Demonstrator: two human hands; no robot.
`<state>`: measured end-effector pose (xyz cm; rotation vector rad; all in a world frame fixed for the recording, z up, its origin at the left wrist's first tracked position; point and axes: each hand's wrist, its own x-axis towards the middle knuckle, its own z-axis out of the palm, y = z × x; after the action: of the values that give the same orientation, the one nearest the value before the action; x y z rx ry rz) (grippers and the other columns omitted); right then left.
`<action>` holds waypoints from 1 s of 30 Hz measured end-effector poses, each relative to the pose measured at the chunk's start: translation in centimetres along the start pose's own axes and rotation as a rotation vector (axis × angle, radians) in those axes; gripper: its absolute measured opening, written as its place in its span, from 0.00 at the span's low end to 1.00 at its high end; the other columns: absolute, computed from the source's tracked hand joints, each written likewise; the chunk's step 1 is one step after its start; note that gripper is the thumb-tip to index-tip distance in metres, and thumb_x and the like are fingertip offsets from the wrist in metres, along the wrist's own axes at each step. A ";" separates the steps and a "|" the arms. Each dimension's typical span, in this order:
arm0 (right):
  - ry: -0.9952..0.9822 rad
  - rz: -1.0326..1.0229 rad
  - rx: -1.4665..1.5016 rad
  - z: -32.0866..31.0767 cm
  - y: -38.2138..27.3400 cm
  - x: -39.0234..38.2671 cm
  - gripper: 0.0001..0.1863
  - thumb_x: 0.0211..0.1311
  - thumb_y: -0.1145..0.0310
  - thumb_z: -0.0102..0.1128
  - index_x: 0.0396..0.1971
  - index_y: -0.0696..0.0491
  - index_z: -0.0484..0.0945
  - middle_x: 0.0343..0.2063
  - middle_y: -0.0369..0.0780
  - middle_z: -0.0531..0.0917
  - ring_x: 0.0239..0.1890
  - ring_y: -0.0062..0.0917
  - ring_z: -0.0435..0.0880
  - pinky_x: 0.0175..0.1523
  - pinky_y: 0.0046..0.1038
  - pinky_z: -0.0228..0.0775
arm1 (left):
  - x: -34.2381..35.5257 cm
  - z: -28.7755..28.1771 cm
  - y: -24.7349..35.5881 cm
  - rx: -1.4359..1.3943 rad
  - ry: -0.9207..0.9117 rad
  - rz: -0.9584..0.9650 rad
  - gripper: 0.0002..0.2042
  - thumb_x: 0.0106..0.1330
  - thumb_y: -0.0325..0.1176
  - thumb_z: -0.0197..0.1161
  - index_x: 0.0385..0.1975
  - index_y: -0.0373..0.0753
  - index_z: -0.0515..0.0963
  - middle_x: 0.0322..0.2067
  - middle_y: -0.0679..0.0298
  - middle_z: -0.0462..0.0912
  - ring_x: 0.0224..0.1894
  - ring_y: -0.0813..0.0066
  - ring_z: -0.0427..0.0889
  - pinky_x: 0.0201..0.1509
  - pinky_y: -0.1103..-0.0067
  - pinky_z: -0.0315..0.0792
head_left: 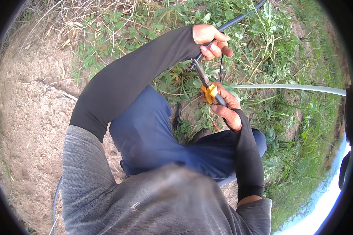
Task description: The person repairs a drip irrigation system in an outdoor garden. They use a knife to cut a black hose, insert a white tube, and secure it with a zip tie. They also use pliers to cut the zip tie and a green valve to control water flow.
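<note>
My left hand (212, 41) is closed around a thin black hose (236, 20), which slants in from the upper right. Below that hand, my right hand (228, 105) grips a pair of pliers (208, 89) with yellow and black handles. The metal jaws point up and left, right at the stretch of hose below my left fingers. Whether they are clamped on it or only beside it, I cannot tell. A thinner black tube (221, 68) hangs down between the two hands. A small red bit shows beside the jaws.
Green weeds (270, 58) cover the ground ahead and to the right, with dry stalks (94, 15) at the upper left. Bare soil (31, 117) lies on the left. A pale strip (298, 87) runs rightward from near my right hand. Another dark hose (56, 199) lies lower left.
</note>
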<state>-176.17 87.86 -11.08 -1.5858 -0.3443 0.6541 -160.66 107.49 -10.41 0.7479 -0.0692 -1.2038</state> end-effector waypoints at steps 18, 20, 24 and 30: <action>0.439 -0.117 -0.152 0.3 0.6 1.9 0.28 0.62 0.58 0.59 0.56 0.57 0.62 0.44 0.43 0.73 0.44 0.26 0.73 0.51 0.29 0.65 | -2.7 -0.4 0.1 0.610 0.132 0.168 0.24 0.65 0.49 0.59 0.47 0.31 0.75 0.40 0.54 0.82 0.42 0.67 0.83 0.45 0.72 0.78; 0.457 -0.113 -0.245 0.3 0.6 2.6 0.31 0.62 0.58 0.59 0.59 0.57 0.61 0.48 0.45 0.73 0.49 0.30 0.74 0.55 0.31 0.65 | -3.0 -1.1 0.0 0.670 0.116 0.192 0.20 0.65 0.42 0.61 0.47 0.31 0.75 0.41 0.54 0.82 0.43 0.66 0.83 0.48 0.73 0.78; 0.379 -0.056 -0.420 -0.2 -0.1 3.3 0.34 0.59 0.61 0.60 0.63 0.57 0.59 0.52 0.49 0.73 0.55 0.37 0.73 0.58 0.33 0.63 | -3.3 -1.6 0.1 0.703 0.117 0.204 0.18 0.64 0.38 0.61 0.48 0.31 0.75 0.41 0.55 0.82 0.46 0.66 0.83 0.50 0.73 0.78; 0.303 0.200 -0.559 0.3 -1.8 4.6 0.28 0.50 0.68 0.60 0.54 0.54 0.67 0.33 0.39 0.75 0.37 0.28 0.74 0.45 0.29 0.66 | -3.9 -1.4 0.2 0.692 0.085 0.273 0.21 0.65 0.39 0.61 0.51 0.29 0.72 0.43 0.53 0.82 0.44 0.65 0.83 0.48 0.74 0.79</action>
<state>-172.43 90.95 -10.22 -2.2429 -0.1459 0.4769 -161.36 111.52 -10.06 1.3428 -0.5210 -0.8773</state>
